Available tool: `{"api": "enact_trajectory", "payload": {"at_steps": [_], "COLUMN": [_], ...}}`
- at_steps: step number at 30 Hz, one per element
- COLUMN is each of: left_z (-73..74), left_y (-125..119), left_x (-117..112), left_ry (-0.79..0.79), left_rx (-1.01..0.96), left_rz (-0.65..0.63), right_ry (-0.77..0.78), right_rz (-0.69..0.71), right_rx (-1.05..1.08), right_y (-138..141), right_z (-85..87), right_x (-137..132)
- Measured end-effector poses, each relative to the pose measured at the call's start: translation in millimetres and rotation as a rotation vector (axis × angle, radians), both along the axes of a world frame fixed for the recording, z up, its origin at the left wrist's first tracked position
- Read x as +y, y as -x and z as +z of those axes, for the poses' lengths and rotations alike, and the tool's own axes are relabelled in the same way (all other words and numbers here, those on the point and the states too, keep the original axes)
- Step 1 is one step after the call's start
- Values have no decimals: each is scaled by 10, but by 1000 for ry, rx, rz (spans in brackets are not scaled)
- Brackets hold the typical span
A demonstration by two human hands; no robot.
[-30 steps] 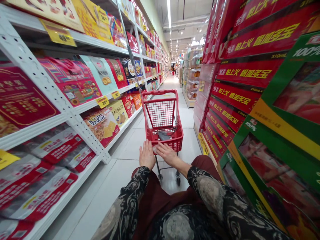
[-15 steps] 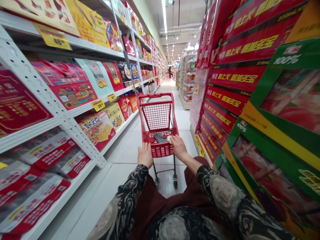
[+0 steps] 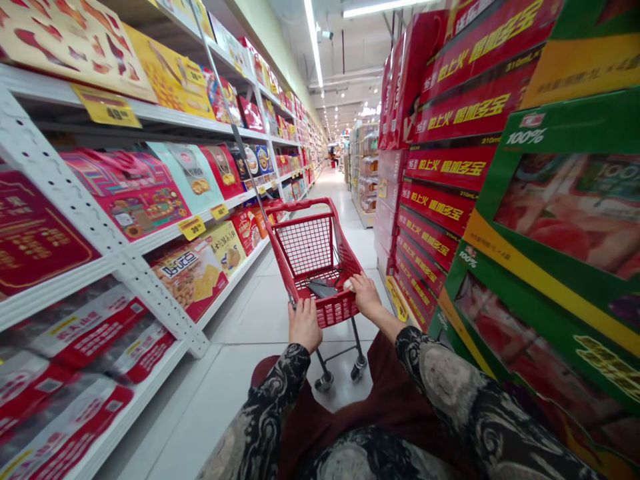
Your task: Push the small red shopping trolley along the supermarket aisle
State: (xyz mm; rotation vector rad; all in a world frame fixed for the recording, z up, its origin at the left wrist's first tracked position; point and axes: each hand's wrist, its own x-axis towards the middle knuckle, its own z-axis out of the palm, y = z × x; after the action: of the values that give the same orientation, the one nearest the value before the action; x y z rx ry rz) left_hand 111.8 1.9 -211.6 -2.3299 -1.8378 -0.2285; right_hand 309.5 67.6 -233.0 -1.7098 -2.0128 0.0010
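Shopping cart basket: red coated wire mesh, glossy, with a smooth red rim. Cart frame: thin dark metal tube. 2 casters: dark, apparently plastic, smooth. Shelving upright: white painted perforated steel, smooth. Floor tile: pale, smooth, polished, with a light sheen. Stacked cartons: printed card, glossy red and green. Sleeve: patterned black cloth, slight sheen. Skirt: dark red cloth, matt.

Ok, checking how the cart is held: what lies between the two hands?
The head view shows the red cart's near mesh wall between the left hand and right hand, a grey item just beyond it.
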Motion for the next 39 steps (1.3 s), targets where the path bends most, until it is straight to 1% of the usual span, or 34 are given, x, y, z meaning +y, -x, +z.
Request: {"api": "enact_trajectory", "payload": {"at_steps": [2,5,9,12,16,20,23,30,39], "left_z": [-42,-78,-54,-17,-26,-86,-92,26,177], "left_y": [-25,-47,-38,33,140,153,124,-7,-318], "left_x": [-21,-38,-15,36,65,-8,-65,-71,-105], "left_ry": [7,24,42,51,43,30,33,49,36], "left_rx": [-16,-30,-31,-21,-24,-24,-36,-45,-7], "left_rz": [-9,-10,2,-2,42,25,17,-3,-66], "right_ry": [0,-5,-30,-79,-148,-170,-152,-140,-143], "right_rz": [10,109,255,307,365,317,301,318,349], "right_rx": [12,33,91,117,99,86,67,47,67], "right_y": [46,249,578,665,606,582,575,420,70], "right_z": [12,9,-39,-81,-127,-175,-194,-214,-233], "right_x": [-31,-108,-195,-208,-209,-244,-263,-237,-143]}}
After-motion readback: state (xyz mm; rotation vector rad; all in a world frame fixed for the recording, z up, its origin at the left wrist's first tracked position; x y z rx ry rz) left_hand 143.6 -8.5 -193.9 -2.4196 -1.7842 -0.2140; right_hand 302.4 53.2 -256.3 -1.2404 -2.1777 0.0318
